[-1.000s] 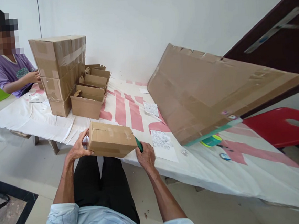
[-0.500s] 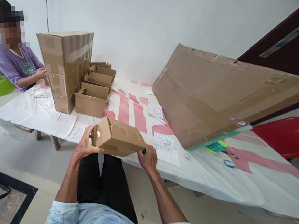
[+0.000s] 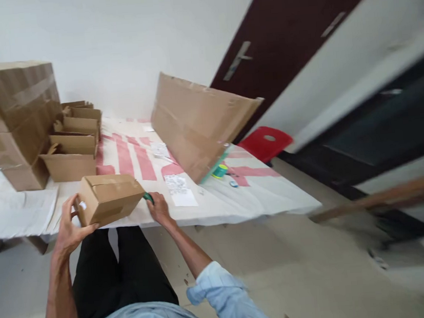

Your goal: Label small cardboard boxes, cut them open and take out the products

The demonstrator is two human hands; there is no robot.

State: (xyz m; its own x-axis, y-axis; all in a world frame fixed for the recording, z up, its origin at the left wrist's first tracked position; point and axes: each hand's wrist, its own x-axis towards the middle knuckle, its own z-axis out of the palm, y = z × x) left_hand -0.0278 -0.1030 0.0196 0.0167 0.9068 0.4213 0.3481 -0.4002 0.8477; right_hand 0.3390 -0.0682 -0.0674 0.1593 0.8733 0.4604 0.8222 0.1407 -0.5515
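Note:
A small closed cardboard box [image 3: 114, 198] is held at the table's near edge, above my lap. My left hand [image 3: 69, 224] grips its left end, thumb along the bottom edge and fingers on the end face, beside a small white mark. Off the box's right end, my right hand [image 3: 159, 207] is closed around a small green tool [image 3: 148, 198] whose tip points toward the box. What kind of tool it is, I cannot make out. Behind the box stand several open cardboard boxes [image 3: 69, 166] in a row.
Stacked taped cartons [image 3: 9, 101] rise at the left. A large cardboard sheet [image 3: 194, 126] leans at the back. Printed papers [image 3: 179, 188], a tape roll [image 3: 220, 170] and a small blue-white ring [image 3: 233, 183] lie on the covered table [image 3: 274, 198]. A red chair [image 3: 265, 144] stands behind.
My view has swung to the right, so the other person is out of frame and the doors appear. My right hand has drawn slightly off the box, showing more of the green tool.

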